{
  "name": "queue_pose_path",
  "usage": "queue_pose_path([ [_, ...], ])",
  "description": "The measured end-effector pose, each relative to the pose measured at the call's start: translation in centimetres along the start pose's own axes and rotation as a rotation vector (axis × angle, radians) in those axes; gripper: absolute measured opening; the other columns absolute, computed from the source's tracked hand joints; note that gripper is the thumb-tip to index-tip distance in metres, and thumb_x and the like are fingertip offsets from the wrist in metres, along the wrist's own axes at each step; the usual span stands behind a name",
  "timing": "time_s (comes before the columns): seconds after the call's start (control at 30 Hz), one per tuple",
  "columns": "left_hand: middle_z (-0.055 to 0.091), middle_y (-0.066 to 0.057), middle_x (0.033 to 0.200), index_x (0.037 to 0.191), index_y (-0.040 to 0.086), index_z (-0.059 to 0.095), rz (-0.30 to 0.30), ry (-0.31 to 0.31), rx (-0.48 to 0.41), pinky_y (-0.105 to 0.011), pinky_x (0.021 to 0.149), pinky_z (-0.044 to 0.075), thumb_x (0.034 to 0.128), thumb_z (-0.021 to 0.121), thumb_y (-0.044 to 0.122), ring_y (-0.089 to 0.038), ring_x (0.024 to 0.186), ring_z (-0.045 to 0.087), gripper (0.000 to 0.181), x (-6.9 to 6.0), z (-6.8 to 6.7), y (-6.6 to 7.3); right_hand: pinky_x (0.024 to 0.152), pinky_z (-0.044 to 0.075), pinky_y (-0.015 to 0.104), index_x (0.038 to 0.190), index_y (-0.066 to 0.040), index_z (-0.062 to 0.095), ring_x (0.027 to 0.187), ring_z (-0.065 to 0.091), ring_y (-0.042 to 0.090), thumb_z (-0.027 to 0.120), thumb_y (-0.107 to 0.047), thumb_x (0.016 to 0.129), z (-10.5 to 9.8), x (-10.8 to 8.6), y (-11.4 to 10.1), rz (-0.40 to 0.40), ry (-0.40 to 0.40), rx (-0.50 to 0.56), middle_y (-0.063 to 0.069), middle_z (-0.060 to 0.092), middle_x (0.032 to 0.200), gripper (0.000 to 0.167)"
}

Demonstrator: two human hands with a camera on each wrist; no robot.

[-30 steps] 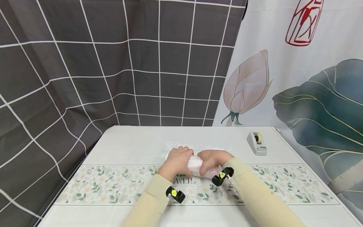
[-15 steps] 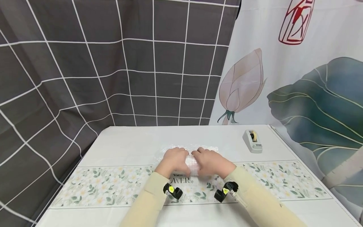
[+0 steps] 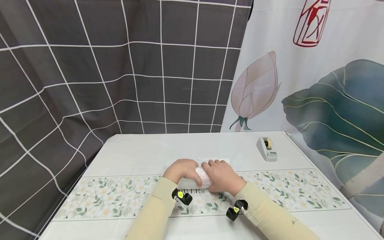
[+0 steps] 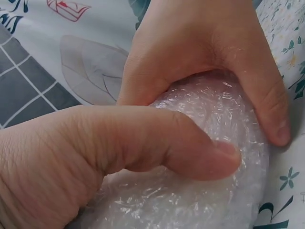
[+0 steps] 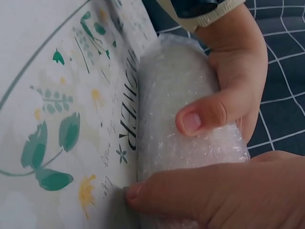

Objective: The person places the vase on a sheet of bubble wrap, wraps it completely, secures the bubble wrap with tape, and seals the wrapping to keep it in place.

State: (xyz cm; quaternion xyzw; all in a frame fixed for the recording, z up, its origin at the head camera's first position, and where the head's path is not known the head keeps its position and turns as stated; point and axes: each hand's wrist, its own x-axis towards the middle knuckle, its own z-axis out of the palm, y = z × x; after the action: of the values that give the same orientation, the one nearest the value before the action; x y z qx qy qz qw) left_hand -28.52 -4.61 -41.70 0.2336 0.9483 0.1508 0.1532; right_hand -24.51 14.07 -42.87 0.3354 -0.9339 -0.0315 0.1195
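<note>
at the left, a dark grey fabric curtain with a white grid [image 3: 120,66] is hung behind a white rectangular tabletop [image 3: 138,150], which is crossed by a printed band of green leaves and pale flowers [image 3: 111,196]. by the left hand [image 3: 182,170], partly closed, a rounded bundle of clear bubble wrap [image 3: 204,176] is gripped, its thumb being laid over the top; its other fingers are mostly hidden. the bundle is laid on the tabletop between the two hands, over the far edge of the band; what is wrapped inside cannot be told. by the right hand [image 3: 223,176], spread wider, the bundle is held near its right end, the fingers being set over the top and the thumb along the near side, close to the tabletop. farther right, a white curtain printed with a pink lotus bud [image 3: 255,90] is hung, and a light grey tape dispenser [image 3: 269,155] is placed near the tabletop's far right corner, well apart from the hands.
</note>
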Motion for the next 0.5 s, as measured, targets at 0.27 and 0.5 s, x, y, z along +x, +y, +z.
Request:
queue_pose_path([
  [0.27,0.062,0.000,0.127,0.139,0.016,0.057,0.162,0.164,0.155,-0.039,0.102,0.047,0.0616,0.087,0.052,-0.020,0.115,0.054,0.090,-0.9,0.2,-0.3,0.064,0.054,0.038,0.123,-0.007,0.059,0.071,0.060,0.021,0.086,-0.045,0.058,0.3,0.8,0.3,-0.009,0.002,0.007,0.003,0.063,0.086,0.080],
  [0.5,0.053,0.000,0.128,0.148,0.022,0.046,0.221,0.268,0.157,-0.039,0.109,0.039,0.0608,0.086,0.049,-0.019,0.118,0.046,0.099,-1.1,0.6,-0.3,0.061,0.053,0.034,0.113,-0.010,0.058,0.067,0.058,0.016,0.086,-0.041,0.054,0.1,1.7,1.1,0.016,-0.108,0.094,-0.003,0.060,0.079,0.072],
])
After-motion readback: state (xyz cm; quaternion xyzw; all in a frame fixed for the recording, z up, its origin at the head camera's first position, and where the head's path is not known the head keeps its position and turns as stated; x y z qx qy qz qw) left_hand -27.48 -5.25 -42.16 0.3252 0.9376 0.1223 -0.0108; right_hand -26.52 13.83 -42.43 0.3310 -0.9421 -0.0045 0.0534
